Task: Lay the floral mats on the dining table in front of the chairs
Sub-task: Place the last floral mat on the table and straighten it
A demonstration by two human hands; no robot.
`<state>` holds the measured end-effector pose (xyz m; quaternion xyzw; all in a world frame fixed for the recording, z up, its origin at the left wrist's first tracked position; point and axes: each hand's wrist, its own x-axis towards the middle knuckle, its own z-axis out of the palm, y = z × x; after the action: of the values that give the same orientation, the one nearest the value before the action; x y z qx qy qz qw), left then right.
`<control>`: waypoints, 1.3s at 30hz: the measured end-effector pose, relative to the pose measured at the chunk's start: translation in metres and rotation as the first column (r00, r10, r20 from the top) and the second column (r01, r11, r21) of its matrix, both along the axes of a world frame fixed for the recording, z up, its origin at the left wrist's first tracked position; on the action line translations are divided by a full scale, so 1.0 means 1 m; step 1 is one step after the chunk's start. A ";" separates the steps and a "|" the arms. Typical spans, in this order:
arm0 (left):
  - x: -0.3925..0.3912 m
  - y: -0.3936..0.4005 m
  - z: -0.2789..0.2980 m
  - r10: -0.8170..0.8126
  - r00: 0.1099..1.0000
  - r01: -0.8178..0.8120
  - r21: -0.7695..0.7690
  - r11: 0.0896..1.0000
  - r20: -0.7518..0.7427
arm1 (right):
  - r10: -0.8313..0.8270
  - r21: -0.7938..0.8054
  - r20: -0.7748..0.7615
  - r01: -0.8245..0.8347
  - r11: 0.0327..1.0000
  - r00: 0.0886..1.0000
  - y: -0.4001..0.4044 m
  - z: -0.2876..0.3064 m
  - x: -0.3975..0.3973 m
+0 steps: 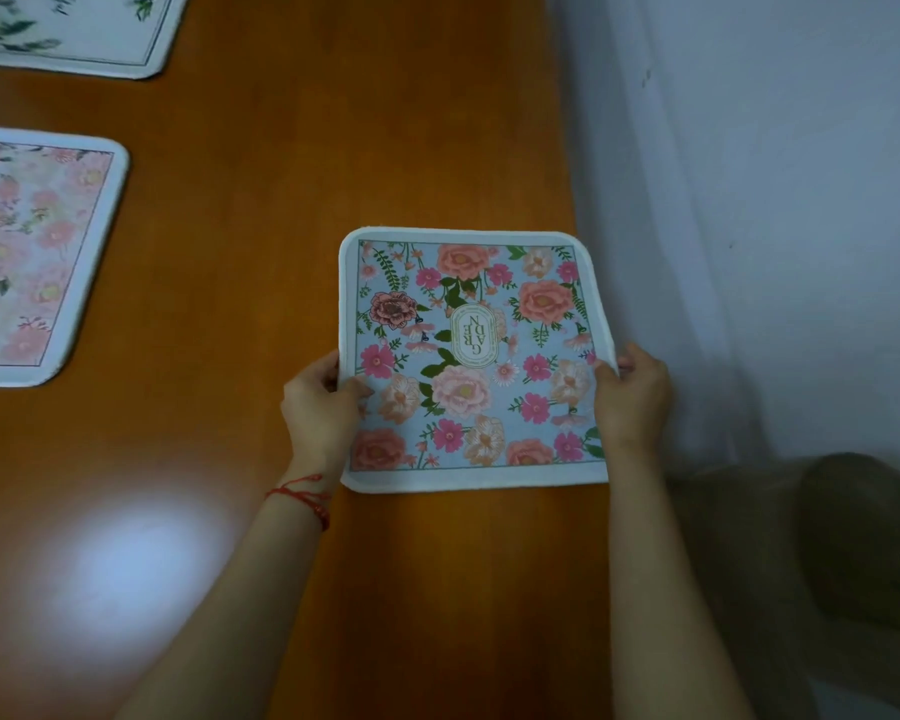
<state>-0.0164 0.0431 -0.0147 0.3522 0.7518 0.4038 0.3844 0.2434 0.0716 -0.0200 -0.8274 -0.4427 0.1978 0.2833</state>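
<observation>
My left hand (pixel 323 402) and right hand (pixel 630 397) each pinched a side edge of the blue floral mat (pixel 471 356), thumbs on top, at the right end of the wooden dining table (pixel 261 210). A pink floral mat (pixel 32 252) and a white leaf-print mat (pixel 79 28) lay well apart, at left.

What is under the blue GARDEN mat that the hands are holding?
The orange-brown wooden table shows around the blue GARDEN mat, held at its sides by the left hand and right hand. The tabletop directly beneath is covered, as are the fingers under its edges.
</observation>
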 end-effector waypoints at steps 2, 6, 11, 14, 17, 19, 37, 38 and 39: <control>-0.006 0.000 0.001 0.033 0.999 -0.033 -0.014 0.999 -0.005 | -0.017 0.009 -0.118 0.019 1.000 0.993 -0.006 0.005 -0.004; -0.017 -0.004 0.007 0.067 0.998 -0.067 -0.009 0.998 -0.016 | -0.058 0.026 -0.301 0.070 0.997 0.952 -0.017 0.020 -0.017; -0.031 -0.019 0.017 0.097 0.995 -0.097 -0.001 0.995 -0.012 | -0.050 0.040 -0.348 0.068 0.997 0.936 -0.033 0.033 -0.032; -0.039 -0.033 0.025 0.094 0.995 -0.094 0.014 0.995 -0.013 | -0.030 0.049 -0.365 0.051 0.998 0.931 -0.046 0.041 -0.040; -0.048 -0.051 0.034 0.094 0.995 -0.094 0.022 0.995 -0.015 | -0.017 0.045 -0.396 0.037 0.998 0.918 -0.061 0.049 -0.048; -0.055 -0.063 0.040 0.094 0.995 -0.093 0.038 0.995 -0.033 | -0.002 0.052 -0.419 0.026 0.998 0.908 -0.072 0.056 -0.051; -0.100 -0.177 0.075 0.165 0.981 -0.154 0.112 0.982 -0.100 | 0.189 0.102 -0.465 -0.159 0.982 0.865 -0.165 0.080 -0.086; -0.104 -0.180 0.075 0.164 0.981 -0.153 0.110 0.982 -0.101 | 0.186 0.095 -0.459 -0.160 0.982 0.869 -0.167 0.079 -0.089; -0.108 -0.182 0.074 0.160 0.982 -0.150 0.108 0.983 -0.099 | 0.184 0.085 -0.452 -0.163 0.983 0.873 -0.169 0.078 -0.091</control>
<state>-0.1242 -0.1393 0.0594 0.3324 0.7754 0.4500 0.2929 0.1521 -0.0975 0.0580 -0.7077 -0.4402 0.4021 0.3792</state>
